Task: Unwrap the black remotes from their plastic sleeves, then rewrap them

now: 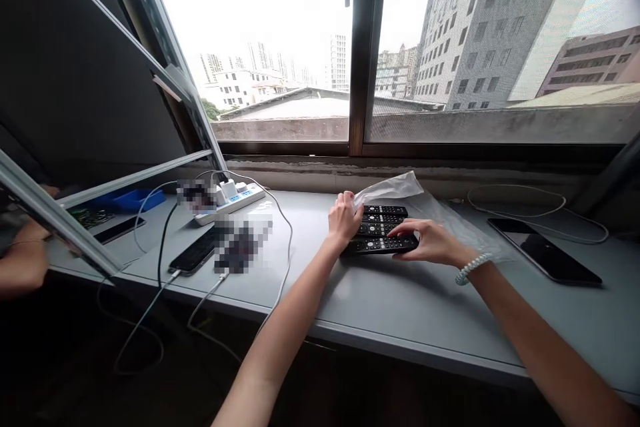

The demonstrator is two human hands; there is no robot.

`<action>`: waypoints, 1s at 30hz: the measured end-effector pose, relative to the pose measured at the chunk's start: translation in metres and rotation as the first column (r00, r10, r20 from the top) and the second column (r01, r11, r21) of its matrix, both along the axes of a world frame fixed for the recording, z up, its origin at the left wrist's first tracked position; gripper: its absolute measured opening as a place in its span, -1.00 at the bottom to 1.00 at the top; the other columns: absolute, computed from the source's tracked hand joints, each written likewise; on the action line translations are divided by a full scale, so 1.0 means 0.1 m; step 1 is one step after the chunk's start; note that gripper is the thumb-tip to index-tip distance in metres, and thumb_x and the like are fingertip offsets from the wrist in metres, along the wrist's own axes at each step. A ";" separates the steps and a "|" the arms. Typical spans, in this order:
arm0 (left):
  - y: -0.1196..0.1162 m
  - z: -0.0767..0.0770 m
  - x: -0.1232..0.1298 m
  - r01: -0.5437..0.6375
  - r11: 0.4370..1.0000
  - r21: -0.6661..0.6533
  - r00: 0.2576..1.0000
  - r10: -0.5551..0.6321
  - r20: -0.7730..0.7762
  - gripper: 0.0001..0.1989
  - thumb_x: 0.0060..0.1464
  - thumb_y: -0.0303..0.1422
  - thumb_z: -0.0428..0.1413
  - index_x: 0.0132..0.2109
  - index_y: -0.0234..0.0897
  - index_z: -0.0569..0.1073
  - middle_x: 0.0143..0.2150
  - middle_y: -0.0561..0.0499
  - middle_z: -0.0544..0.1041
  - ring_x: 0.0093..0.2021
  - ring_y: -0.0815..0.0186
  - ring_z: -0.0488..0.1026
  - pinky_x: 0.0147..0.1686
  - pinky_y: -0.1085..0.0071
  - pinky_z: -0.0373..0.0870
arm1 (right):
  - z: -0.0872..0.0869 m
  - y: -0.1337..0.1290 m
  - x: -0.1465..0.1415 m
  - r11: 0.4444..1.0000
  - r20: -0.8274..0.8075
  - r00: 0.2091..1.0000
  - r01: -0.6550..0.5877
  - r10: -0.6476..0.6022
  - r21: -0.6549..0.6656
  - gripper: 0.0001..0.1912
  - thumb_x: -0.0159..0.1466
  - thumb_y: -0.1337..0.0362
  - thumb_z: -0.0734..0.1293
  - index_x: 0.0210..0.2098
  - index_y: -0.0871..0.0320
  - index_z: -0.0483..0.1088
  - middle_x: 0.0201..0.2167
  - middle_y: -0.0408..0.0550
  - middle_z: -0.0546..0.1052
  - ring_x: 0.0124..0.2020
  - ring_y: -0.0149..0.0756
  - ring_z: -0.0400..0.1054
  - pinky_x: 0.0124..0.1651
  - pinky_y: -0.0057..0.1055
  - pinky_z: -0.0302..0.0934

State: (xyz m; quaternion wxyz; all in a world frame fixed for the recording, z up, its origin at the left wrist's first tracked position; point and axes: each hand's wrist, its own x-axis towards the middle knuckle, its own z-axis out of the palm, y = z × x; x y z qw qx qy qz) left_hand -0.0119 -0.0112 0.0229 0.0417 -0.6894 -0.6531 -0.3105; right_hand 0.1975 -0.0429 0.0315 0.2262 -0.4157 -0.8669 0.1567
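Several black remote controls [377, 247] lie side by side on the grey worktop in front of the window. A clear plastic bag [397, 187] rises behind them and spreads off to the right. My left hand [344, 220] is closed on the bag's edge at the left ends of the remotes; part of its grip is hidden. At the other end my right hand [430, 241] pinches the nearest remote control between thumb and fingers. A coiled hair tie [473, 268] circles my right wrist.
To the right rests a black tablet [545, 250] beside a loose white cable [525, 215]. On the left are a phone [195, 250], a power strip [233, 200], cables and blurred items. A metal frame [165, 73] stands before a blue tray [137, 200] and another person's arm [25, 260].
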 end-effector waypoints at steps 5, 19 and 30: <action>-0.11 0.12 0.09 0.066 0.997 0.048 0.998 -0.064 -0.028 -0.80 0.20 -0.25 -0.11 -0.07 -0.19 0.27 -0.14 0.01 0.39 -0.15 0.28 0.38 -0.22 0.42 0.28 | -0.04 -0.01 -0.02 1.000 0.140 0.990 0.002 -0.001 -0.006 -0.55 -0.09 0.01 0.43 -0.22 0.03 0.50 -0.31 -0.09 0.51 -0.26 -0.19 0.38 -0.23 -0.34 0.25; -0.10 0.04 0.13 0.154 0.987 -0.041 0.967 -0.159 -0.199 -0.70 0.18 -0.35 -0.13 -0.06 -0.27 0.43 -0.11 -0.06 0.41 -0.09 0.25 0.38 -0.03 0.30 0.21 | -0.21 0.00 -0.25 0.970 -0.056 0.978 -0.188 0.199 0.154 -0.69 0.10 0.07 0.37 -0.22 0.08 0.53 -0.26 -0.03 0.51 -0.26 -0.25 0.40 -0.13 -0.29 0.28; -0.09 0.05 0.11 0.205 0.978 -0.031 0.940 -0.205 -0.273 -0.73 0.12 -0.42 -0.07 -0.11 -0.22 0.47 -0.17 -0.02 0.45 -0.22 0.26 0.42 -0.06 0.26 0.21 | -0.13 0.03 -0.15 0.886 -0.125 0.992 0.038 0.022 0.463 -0.70 0.13 0.07 0.35 -0.20 0.07 0.49 -0.29 -0.06 0.49 -0.28 -0.28 0.39 -0.18 -0.34 0.30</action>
